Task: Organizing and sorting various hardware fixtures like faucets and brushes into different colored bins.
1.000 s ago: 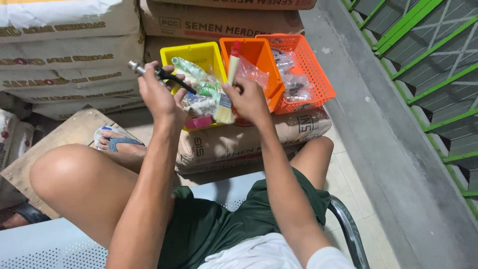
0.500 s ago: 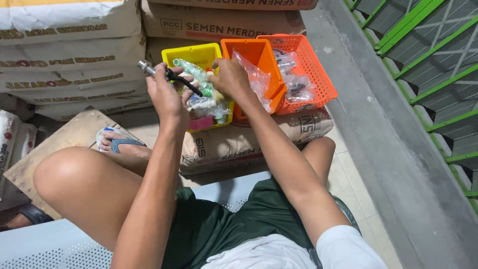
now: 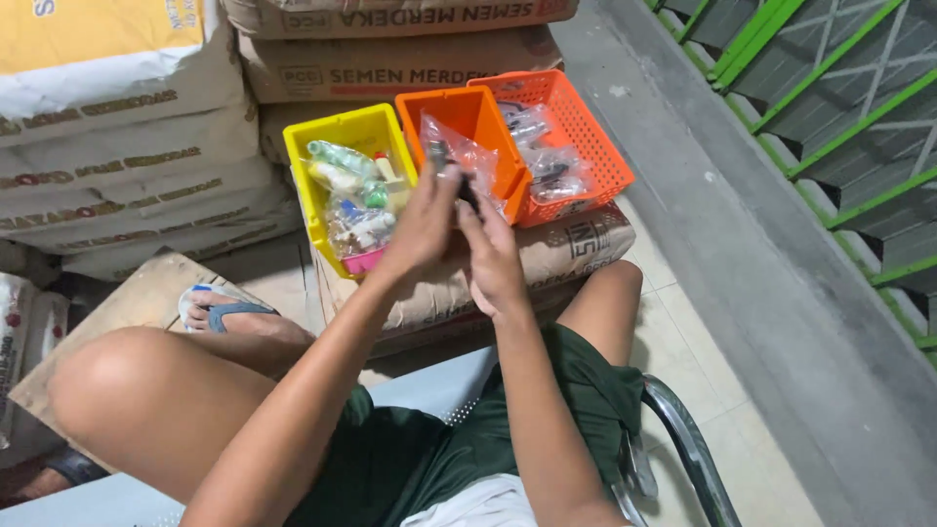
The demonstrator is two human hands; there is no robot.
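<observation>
Head view: one camera looks down on a seated person's arms, knees and three bins.
Left hand (image 3: 422,229): centre of the frame, fingers curled around a small dark tool (image 3: 441,156) whose tip sticks up just above the fingers; what kind of tool cannot be told.
Right hand (image 3: 493,256): just right of the left hand and touching it, fingers bent toward the same tool; whether it grips the tool or only steadies it cannot be told.
Tool place: centre, slightly above the middle, in front of the orange bin (image 3: 475,117).
Clear bag (image 3: 467,156): crinkled plastic, right behind the hands, leaning on the orange bin's front.
Yellow bin (image 3: 337,137): left of the orange bin, holding small bottles and packets.
Orange basket (image 3: 586,132): meshed, right of the orange bin, holding clear bags of small dark parts.
Sack (image 3: 566,254): brown, lying flat under the three bins.
Sack stack (image 3: 117,146): upper left, piled sacks behind the bins.
Sandal (image 3: 220,307): left of centre, blue strap on a foot resting on a board.
Shorts (image 3: 420,459): dark green, bottom centre.
Chair arm (image 3: 683,449): lower right, curved metal tube.
Railing (image 3: 839,98): upper right, green bars.
</observation>
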